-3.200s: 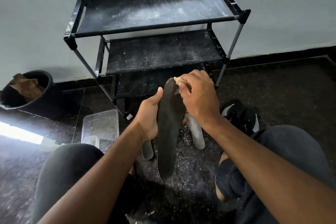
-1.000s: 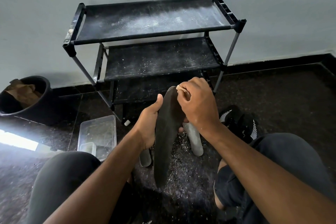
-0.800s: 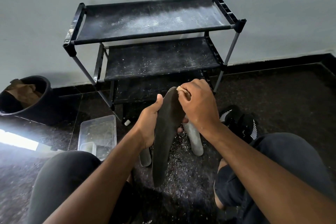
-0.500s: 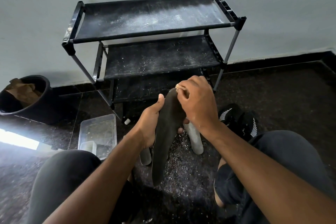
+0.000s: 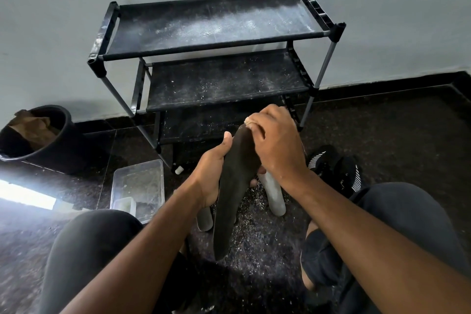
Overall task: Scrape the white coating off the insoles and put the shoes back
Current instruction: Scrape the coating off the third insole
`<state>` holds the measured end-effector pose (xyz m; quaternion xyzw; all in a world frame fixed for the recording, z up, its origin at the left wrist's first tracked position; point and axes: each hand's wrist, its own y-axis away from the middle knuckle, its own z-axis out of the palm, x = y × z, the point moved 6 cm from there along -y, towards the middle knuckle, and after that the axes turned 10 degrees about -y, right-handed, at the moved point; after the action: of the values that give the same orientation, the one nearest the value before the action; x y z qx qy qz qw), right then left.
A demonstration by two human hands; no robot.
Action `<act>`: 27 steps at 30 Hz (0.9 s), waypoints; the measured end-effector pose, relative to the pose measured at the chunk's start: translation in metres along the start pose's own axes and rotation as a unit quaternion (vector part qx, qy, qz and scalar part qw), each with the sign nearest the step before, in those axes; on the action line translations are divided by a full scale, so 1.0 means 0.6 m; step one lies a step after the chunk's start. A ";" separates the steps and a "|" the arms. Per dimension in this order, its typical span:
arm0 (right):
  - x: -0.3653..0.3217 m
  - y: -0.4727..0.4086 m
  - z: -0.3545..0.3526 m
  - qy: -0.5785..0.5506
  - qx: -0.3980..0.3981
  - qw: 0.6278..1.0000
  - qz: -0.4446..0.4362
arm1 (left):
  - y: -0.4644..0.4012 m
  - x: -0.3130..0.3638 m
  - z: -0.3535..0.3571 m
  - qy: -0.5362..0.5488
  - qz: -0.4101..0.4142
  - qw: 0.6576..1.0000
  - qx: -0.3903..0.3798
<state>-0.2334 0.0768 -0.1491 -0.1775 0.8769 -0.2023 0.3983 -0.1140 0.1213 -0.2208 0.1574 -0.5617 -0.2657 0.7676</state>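
Note:
A long dark insole (image 5: 229, 199) stands nearly upright in front of me, its lower end hanging free above the floor. My left hand (image 5: 210, 173) grips its left edge at mid-height, thumb up along the side. My right hand (image 5: 274, 145) curls over the insole's top end and pinches a small pale scraping piece (image 5: 248, 122) against it. Two grey insoles lie on the floor behind: one (image 5: 274, 194) to the right, the other (image 5: 204, 219) partly hidden under my left wrist. A pair of black shoes (image 5: 334, 168) with white stripes sits at the right.
A black three-tier shoe rack (image 5: 216, 30), dusted white, stands against the wall. A clear plastic box (image 5: 139, 186) sits on the floor at left, and a black bucket (image 5: 48, 143) with brown paper further left. White flakes litter the dark floor (image 5: 257, 234) between my knees.
The insole has stayed in my left hand's grip. My right hand has shifted slightly up toward the insole's top end with the pale piece. The view moved a little.

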 end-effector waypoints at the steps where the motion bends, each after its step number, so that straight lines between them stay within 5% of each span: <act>1: -0.013 0.008 0.008 -0.001 -0.018 1.000 -0.020 | 0.000 0.001 -0.001 0.007 -0.003 1.000 0.004; 5: -0.043 0.031 0.033 0.007 -0.066 0.994 -0.083 | -0.002 0.005 -0.007 0.025 -0.006 1.000 0.016; 11: -0.002 0.002 0.003 0.003 -0.004 1.000 -0.002 | -0.006 0.005 -0.006 0.021 0.016 1.000 0.008; 17: -0.053 0.048 0.045 -0.006 -0.102 0.992 -0.072 | -0.009 0.022 -0.028 -0.001 0.047 0.997 0.059; 27: -0.047 0.040 0.048 -0.028 -0.138 0.987 -0.078 | -0.013 0.030 -0.049 -0.022 0.045 0.995 0.086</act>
<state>-0.1975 0.1046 -0.1605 -0.3044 0.8681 -0.1052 0.3777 -0.0835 0.1029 -0.2204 0.1915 -0.6060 -0.1845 0.7497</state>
